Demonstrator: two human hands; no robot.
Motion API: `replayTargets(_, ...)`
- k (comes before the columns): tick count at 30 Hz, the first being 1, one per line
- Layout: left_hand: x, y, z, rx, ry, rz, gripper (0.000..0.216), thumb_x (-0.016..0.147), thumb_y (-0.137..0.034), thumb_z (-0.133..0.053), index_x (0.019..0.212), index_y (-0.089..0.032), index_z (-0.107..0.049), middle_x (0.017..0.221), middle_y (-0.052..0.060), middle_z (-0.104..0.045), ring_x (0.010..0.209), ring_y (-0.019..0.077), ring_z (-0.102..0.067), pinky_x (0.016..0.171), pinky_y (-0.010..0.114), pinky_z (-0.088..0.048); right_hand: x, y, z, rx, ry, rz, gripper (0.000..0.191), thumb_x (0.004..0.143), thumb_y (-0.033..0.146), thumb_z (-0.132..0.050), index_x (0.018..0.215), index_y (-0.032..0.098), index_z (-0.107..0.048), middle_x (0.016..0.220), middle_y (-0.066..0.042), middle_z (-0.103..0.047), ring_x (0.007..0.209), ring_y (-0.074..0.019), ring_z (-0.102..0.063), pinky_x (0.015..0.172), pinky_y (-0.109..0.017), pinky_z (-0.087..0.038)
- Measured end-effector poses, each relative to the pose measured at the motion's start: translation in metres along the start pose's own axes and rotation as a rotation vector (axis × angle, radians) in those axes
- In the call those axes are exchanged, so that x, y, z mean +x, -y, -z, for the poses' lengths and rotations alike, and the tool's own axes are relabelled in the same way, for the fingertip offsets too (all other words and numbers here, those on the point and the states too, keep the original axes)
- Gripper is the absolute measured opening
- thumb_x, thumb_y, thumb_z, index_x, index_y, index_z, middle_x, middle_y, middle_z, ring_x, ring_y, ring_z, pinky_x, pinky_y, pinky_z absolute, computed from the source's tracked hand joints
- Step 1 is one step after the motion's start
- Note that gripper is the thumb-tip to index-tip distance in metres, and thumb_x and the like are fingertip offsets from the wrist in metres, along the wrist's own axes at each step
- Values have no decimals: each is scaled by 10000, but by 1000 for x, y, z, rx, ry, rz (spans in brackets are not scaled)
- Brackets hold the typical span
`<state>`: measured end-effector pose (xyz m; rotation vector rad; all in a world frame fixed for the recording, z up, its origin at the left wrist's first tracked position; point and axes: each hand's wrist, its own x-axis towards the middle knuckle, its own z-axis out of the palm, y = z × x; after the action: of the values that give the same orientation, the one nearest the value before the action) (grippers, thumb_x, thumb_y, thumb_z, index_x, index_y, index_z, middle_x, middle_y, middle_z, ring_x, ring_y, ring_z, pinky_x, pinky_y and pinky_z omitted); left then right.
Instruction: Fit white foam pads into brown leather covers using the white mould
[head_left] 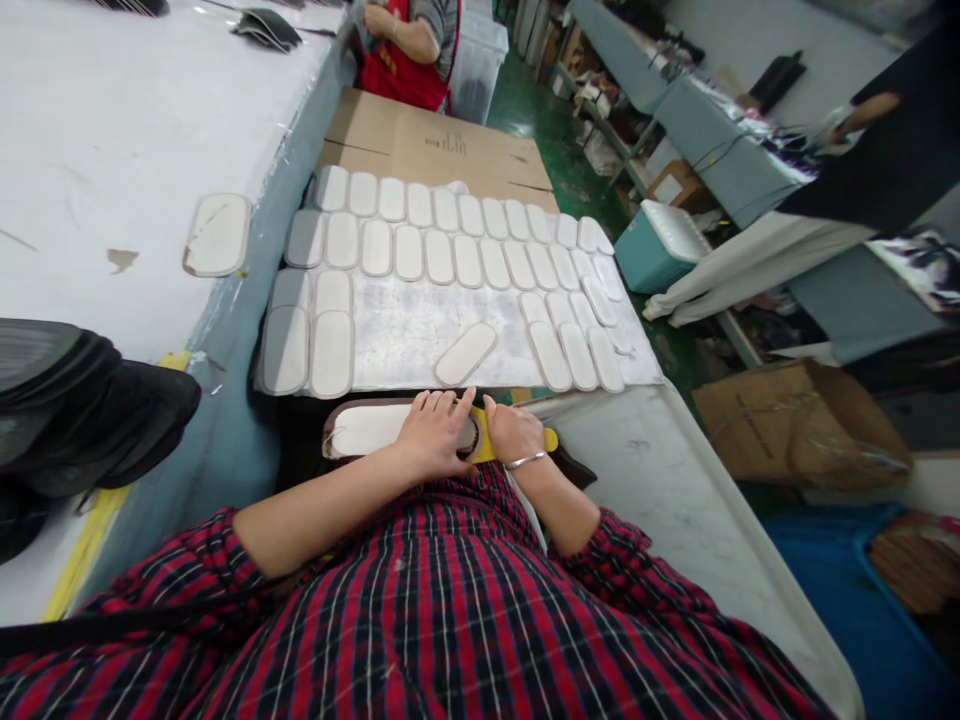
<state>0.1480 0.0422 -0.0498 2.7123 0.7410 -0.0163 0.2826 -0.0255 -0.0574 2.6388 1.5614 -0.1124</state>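
Close in front of my body lies a long rounded piece with a white oval panel and a brown border. My left hand rests across its right part, fingertips over the far edge and thumb at the near edge. My right hand, with a silver bangle at the wrist, is closed on a flat yellow strip, which runs up to the right end of the piece. A dark part shows under the strip. Just beyond my hands, a loose white oval pad lies slanted on a metal-coloured board.
Rows of white oval pads cover much of the board, with cardboard behind. On the left table lie a single pad and a black stack. Another person stands beyond; a second is at right.
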Motion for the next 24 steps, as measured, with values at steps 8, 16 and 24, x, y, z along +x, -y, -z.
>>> replayTargets(8,0,5,3,-6,10,-10,1185,460,-687,-631,1394,-128,-160,1252,158,-430,1133,325,-386,993,416,-202,1,3,1,25,6,-32,586,944,406,-208,758,101,-672,736,-165,-674,709,-234,-651,657,-332,-477)
replayTargets(16,-3,6,0,-10,-18,2,1211,450,-725,-609,1397,-135,-140,1266,154,-416,1158,325,-359,1004,423,-177,3,5,3,18,18,40,593,945,416,-187,774,106,-663,762,-161,-676,741,-214,-647,689,-308,-468)
replayTargets(24,5,8,4,-41,34,-11,1238,415,-707,-644,1397,-134,-154,1244,154,-445,1131,316,-403,985,396,-229,0,4,2,24,38,-63,612,943,412,-172,766,108,-674,741,-165,-674,708,-237,-648,642,-332,-474)
